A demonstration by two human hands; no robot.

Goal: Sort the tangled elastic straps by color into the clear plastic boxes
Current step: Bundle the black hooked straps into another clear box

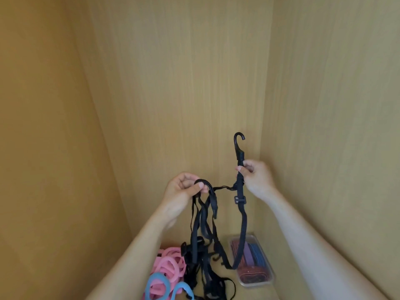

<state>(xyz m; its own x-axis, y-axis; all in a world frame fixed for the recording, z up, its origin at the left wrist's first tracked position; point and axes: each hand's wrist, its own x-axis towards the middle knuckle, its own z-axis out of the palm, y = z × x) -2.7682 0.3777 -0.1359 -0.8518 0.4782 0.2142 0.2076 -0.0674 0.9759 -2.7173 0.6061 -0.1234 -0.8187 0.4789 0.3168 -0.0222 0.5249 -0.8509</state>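
Fingers of the right hand (255, 177) were pinched on a black strap (242, 213) just below its hook (238, 138), which stood above the hand. Beside it, the left hand (184, 189) was clenched around looped black straps (203, 215). Below both hands, pink bands (171, 263) and a clear box (253, 260) of coloured straps were seen.

Wooden walls (173, 83) hem three sides; hanging black straps (203, 224) screen the clear box (255, 278).
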